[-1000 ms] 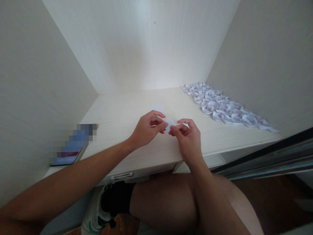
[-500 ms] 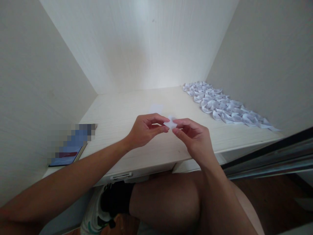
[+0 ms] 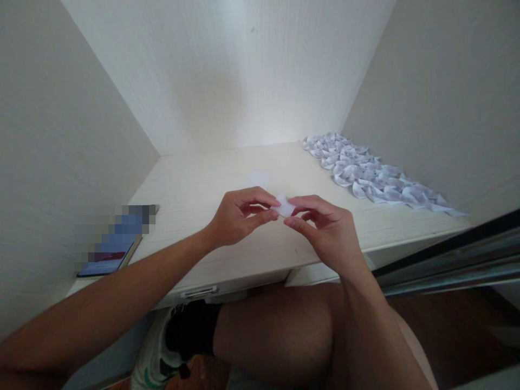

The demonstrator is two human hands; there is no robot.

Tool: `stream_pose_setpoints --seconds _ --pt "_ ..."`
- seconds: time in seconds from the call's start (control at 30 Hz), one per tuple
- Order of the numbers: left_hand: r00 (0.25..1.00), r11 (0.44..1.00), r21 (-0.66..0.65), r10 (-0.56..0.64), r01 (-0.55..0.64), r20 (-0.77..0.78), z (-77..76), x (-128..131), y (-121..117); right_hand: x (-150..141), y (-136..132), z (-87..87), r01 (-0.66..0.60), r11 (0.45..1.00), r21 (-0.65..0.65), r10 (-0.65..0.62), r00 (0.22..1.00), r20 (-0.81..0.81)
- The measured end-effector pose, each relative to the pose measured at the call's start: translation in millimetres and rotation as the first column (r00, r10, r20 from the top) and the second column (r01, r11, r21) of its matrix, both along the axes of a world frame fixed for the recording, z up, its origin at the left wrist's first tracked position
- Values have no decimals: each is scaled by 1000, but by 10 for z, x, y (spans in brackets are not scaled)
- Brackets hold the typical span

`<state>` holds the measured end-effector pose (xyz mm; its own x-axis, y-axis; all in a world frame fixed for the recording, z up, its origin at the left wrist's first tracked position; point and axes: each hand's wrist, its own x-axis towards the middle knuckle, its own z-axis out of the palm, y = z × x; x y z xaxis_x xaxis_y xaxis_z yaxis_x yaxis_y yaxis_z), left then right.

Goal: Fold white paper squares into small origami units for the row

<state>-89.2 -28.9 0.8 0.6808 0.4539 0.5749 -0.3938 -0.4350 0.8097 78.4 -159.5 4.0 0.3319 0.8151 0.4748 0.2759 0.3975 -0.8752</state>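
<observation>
Between my two hands, above the middle of the desk, is a small folded piece of white paper (image 3: 284,206). My left hand (image 3: 246,215) pinches its left side with thumb and fingertips. On the right side, the thumb and forefinger of my right hand (image 3: 325,225) grip it too. Just behind my left hand a flat white sheet of paper (image 3: 259,179) lies on the desk, its near part hidden by the fingers. The exact folds of the held paper are too small to make out.
Many folded white paper pieces (image 3: 365,173) lie in a long band along the right wall. A device with a blurred screen (image 3: 117,244) leans at the left wall. The white desk (image 3: 195,179) has a drawer handle (image 3: 199,292) at its front, above my leg.
The held paper has turned a little between my fingers and shows a broader face. My right hand has shifted slightly, its thumb now lower on the paper's edge.
</observation>
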Motion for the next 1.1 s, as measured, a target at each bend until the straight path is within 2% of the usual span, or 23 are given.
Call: stream_pose_setpoints --seconds 0.2,0.37,0.47,0.57,0.9,1.1 --pt "1000 1000 26 17 -17 12 24 -4 -35 -46 14 -46 50 989 141 -56 998 35" --pt "1000 1000 -1 9 -9 -4 40 -10 -47 -83 15 -26 120 960 253 -173 965 197" --pt "1000 999 -41 0 -1 -5 45 -11 -39 -79 5 -6 149 949 279 -234 924 301" --pt "1000 999 -40 -2 2 6 52 -13 -31 -70 -1 -6 141 951 274 -237 903 359" --pt "998 998 -11 70 -69 10 53 19 -53 -110 1 -26 151 955 254 -227 926 303" --pt "998 997 -47 58 -59 -21 78 18 -72 -129 25 -82 101 968 232 -144 973 181"
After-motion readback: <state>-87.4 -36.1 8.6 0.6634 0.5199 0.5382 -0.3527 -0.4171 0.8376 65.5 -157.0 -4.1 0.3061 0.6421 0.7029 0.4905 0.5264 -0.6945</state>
